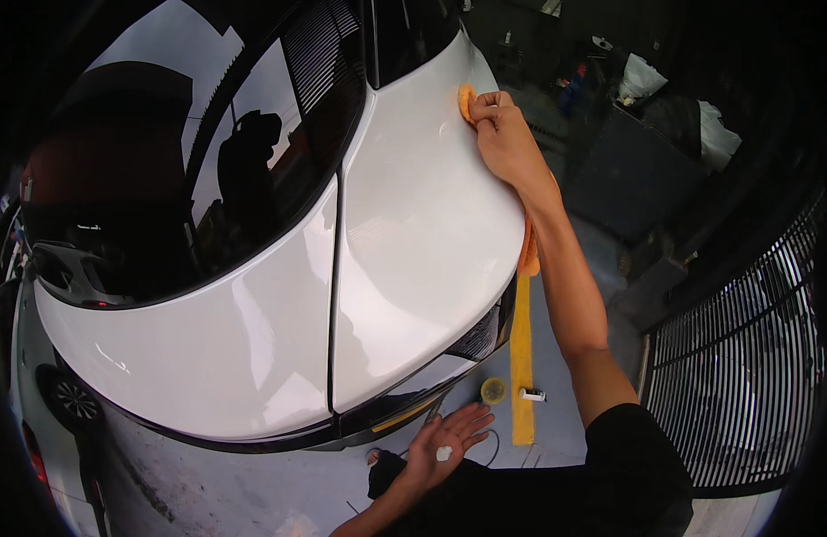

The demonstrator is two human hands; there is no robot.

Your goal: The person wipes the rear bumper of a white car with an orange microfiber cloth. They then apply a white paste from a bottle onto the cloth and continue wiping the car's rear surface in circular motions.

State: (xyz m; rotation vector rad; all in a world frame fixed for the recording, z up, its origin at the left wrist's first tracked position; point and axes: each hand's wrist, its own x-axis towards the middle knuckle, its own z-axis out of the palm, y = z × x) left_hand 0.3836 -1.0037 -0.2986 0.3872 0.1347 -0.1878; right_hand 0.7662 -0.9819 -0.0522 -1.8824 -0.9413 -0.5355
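My right hand [499,131] pinches a folded orange cloth [467,104] against the glossy white body panel [420,194] of a car, close to its far right edge. More orange fabric [531,252] hangs beside that edge, partly behind my forearm; whether it joins the cloth cannot be seen. Low in front of me, my left hand [443,446] is palm up with fingers spread. A small white lump [443,454] rests on its palm. A dark gap runs down between the panel and a second white panel [252,356], below tinted glass [131,181].
On the grey floor [198,483] are a yellow container [494,391] and a white bottle [533,395] lying across a yellow stripe [521,335]. Another car [44,403] stands at left. A slatted metal gate [735,376] and a dark cabinet [635,168] are at right.
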